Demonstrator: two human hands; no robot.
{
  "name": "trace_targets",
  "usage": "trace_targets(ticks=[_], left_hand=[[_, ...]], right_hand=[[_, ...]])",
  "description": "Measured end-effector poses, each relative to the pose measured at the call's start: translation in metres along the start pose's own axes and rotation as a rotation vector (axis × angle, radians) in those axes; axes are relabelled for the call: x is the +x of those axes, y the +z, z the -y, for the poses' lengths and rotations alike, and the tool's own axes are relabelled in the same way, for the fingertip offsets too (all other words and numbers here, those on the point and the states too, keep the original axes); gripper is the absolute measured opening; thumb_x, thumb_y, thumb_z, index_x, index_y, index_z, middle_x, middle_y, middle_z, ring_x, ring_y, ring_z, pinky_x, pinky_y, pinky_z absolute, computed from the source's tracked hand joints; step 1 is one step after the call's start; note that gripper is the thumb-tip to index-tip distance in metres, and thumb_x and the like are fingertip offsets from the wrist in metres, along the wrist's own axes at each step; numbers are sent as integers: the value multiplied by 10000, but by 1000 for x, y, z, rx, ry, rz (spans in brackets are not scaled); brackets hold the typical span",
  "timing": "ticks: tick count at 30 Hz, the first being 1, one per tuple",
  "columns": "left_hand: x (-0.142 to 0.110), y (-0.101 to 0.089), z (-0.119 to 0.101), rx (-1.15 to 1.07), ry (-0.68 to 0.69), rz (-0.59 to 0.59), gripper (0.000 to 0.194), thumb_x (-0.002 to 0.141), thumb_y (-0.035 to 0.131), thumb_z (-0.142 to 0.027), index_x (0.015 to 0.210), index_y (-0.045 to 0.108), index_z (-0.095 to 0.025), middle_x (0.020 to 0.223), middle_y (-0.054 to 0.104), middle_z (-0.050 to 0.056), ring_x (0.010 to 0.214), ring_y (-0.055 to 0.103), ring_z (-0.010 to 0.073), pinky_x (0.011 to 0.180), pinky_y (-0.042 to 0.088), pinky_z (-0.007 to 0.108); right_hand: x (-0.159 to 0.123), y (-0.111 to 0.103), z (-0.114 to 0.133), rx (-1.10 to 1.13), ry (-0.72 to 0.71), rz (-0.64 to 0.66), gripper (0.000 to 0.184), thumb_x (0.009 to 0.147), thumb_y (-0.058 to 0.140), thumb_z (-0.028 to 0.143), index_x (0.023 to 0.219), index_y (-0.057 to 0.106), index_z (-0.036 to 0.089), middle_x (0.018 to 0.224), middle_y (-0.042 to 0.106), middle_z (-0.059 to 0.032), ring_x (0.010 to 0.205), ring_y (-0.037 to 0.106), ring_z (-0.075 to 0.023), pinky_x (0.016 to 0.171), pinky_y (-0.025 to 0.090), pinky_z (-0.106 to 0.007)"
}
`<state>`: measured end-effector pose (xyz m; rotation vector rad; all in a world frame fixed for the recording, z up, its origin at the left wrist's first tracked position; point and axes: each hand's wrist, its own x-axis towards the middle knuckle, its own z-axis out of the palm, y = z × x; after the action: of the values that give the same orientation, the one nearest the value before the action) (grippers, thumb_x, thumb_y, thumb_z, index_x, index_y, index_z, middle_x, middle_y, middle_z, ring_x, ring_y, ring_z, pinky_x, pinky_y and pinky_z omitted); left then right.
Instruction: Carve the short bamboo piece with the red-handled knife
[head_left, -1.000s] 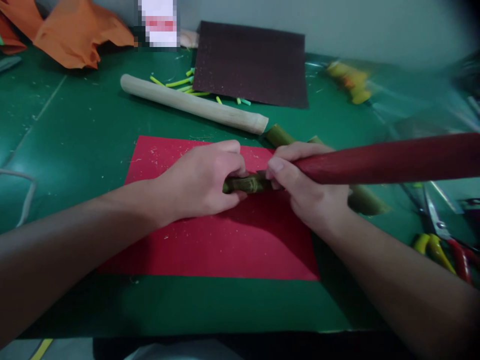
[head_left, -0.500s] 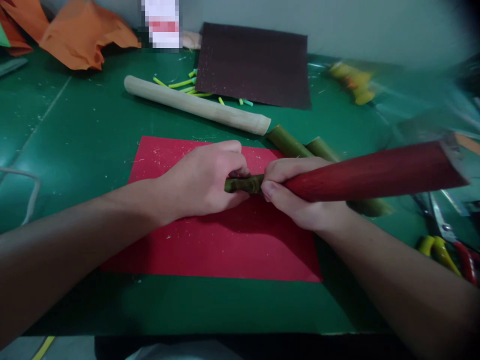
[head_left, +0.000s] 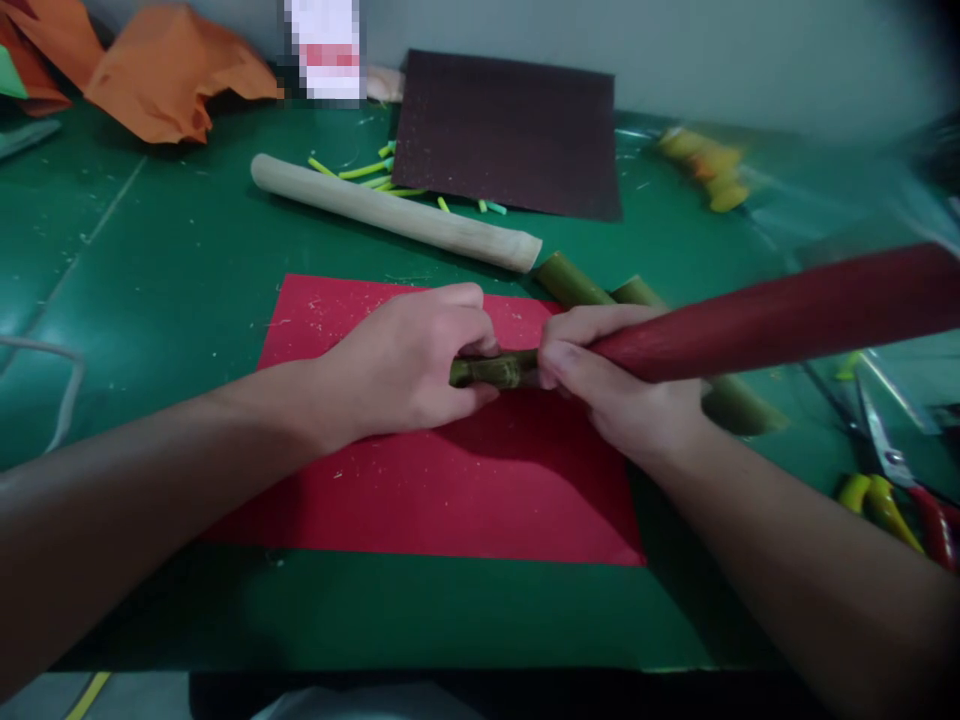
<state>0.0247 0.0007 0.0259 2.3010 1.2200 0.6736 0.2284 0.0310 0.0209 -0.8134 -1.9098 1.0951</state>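
My left hand [head_left: 420, 350] is closed round a short piece of green bamboo [head_left: 506, 370], whose jointed part shows between thumb and fingers. Just right of it, my right hand [head_left: 607, 370] grips a red-handled tool [head_left: 787, 310]. The thick, dull red handle points up and to the right, its far end reaching the picture's edge. The tool's working end is hidden by my right fingers, which are up against the bamboo. Both hands are above a red sheet [head_left: 450, 500] strewn with pale shavings.
Beyond the sheet lie a pale stripped bamboo stick [head_left: 397, 215] and a dark brown sheet [head_left: 510, 135]. Cut green bamboo pieces [head_left: 574, 280] rest behind my right hand. Scissors [head_left: 892, 460] lie at the right, crumpled orange paper [head_left: 180, 75] at the back left, all on the green table [head_left: 150, 260].
My right hand has shifted slightly right along the bamboo. The red handle has swung further right and up. My left hand has stayed nearly still.
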Motion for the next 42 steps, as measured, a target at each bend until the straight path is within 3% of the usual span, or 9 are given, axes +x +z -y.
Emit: trace_targets(ticks=[5,13,16,21,27,36,39,42], left_hand=[[-1,2,2,-9,16,-27,115,819,683,-241,777,631,-148,798,554,24,677,503,123,576,362,272],[-1,3,3,-22,28,-38,112,818,686,-245,823,659,-137,819,568,32,716,518,135,599,372,275],[-1,2,2,-18,31,-37,111,817,683,-240,798,642,-139,811,560,31,705,516,132,595,369,272],[0,-1,-1,51,7,23,139,803,669,-212,707,582,-161,806,559,26,662,492,121,571,351,267],[0,0,-1,31,4,7,110,804,691,-219,755,618,-155,797,555,22,664,494,120,563,347,265],[-1,3,2,-6,9,-17,123,830,683,-260,795,637,-150,796,539,21,669,492,122,562,351,275],[-1,2,1,5,10,-17,147,829,678,-255,751,609,-151,789,527,23,664,481,124,562,344,280],[0,1,0,8,17,-10,127,812,679,-217,738,597,-154,780,520,20,668,481,124,574,347,277]], right_hand=[[1,-1,2,-44,-13,118,266,804,626,175,552,560,227,526,563,27,469,505,-107,455,388,-268],[2,-3,6,-90,-46,189,241,796,639,155,576,575,229,556,590,19,484,540,-116,464,430,-265],[0,0,5,-99,-29,129,235,803,658,168,591,580,235,578,595,17,509,546,-121,483,439,-272],[-1,4,1,-46,-11,-207,196,814,680,213,631,616,240,622,592,28,538,514,-99,573,471,-279],[2,-1,1,-26,14,1,251,797,635,195,549,597,219,518,558,29,470,484,-78,455,376,-248],[3,-2,8,-100,-61,190,254,806,619,162,567,562,228,541,582,23,480,537,-111,460,427,-267],[1,-1,8,-113,-46,122,249,816,636,157,588,571,231,562,581,21,501,533,-112,476,428,-268],[-1,3,6,-98,-2,-44,229,825,672,179,616,594,226,613,601,18,560,547,-114,539,454,-269]])
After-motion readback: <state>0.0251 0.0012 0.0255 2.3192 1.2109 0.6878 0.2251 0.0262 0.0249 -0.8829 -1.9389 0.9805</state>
